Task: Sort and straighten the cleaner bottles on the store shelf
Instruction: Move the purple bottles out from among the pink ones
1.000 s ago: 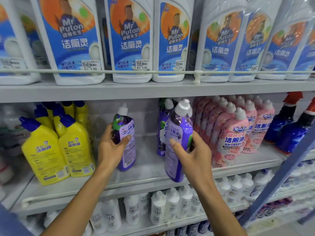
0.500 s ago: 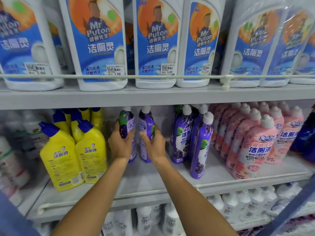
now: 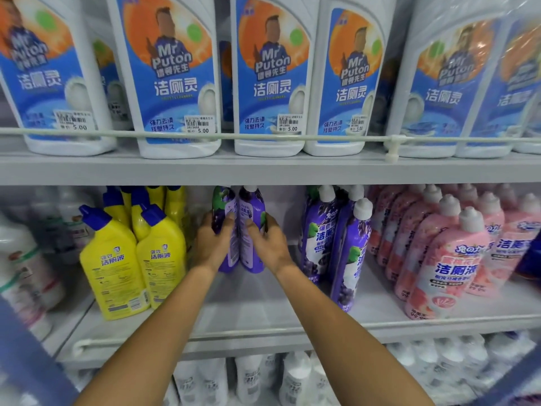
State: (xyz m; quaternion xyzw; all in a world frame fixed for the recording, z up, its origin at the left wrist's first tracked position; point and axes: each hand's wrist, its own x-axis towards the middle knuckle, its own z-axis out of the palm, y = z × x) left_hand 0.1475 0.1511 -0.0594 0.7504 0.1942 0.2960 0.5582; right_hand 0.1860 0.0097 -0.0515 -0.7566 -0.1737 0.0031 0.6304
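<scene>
Two purple cleaner bottles stand side by side, upright, deep on the middle shelf [image 3: 251, 315]. My left hand [image 3: 212, 243] grips the left purple bottle [image 3: 225, 206]. My right hand [image 3: 270, 244] grips the right purple bottle [image 3: 251, 212]. The two bottles touch each other, and their caps are cut off by the shelf above. To the right, a short row of more purple bottles [image 3: 349, 253] runs front to back, white caps up.
Yellow bottles with blue caps [image 3: 134, 259] stand left of my hands. Pink bottles [image 3: 445, 259] fill the right of the shelf. Large white Mr Puton bottles [image 3: 175, 74] line the upper shelf behind a rail [image 3: 292, 137]. White bottles [image 3: 292, 379] sit on the lower shelf.
Both hands carried a purple bottle each back into the shelf gap and brought them together. The view has moved closer and shifted left.
</scene>
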